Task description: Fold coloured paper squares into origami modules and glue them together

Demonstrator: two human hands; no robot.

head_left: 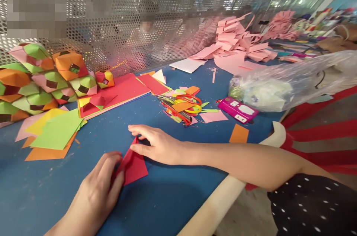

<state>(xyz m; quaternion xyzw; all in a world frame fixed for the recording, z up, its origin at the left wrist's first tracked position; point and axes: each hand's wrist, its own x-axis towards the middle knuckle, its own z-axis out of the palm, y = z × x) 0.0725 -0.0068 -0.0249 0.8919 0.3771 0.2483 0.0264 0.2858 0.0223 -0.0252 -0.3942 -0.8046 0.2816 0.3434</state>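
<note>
A red sheet of folding paper (136,167), partly folded with a peak at its top, lies on the blue tabletop between my hands. My left hand (96,186) grips its left side, fingers curled over the edge and thumb along the front. At the upper corner, my right hand (158,145) has its thumb against the paper and its fingers bent around the tip. The underside of the paper and some left fingertips are hidden.
Folded paper balls (52,80) are piled at the left, beside loose coloured sheets (57,132). Red sheets (125,89) lie behind. Scissors (181,107) rest among scraps, near a magenta box (238,109), a plastic bag (267,87) and pink paper strips (234,42). A perforated metal screen (117,9) borders the table.
</note>
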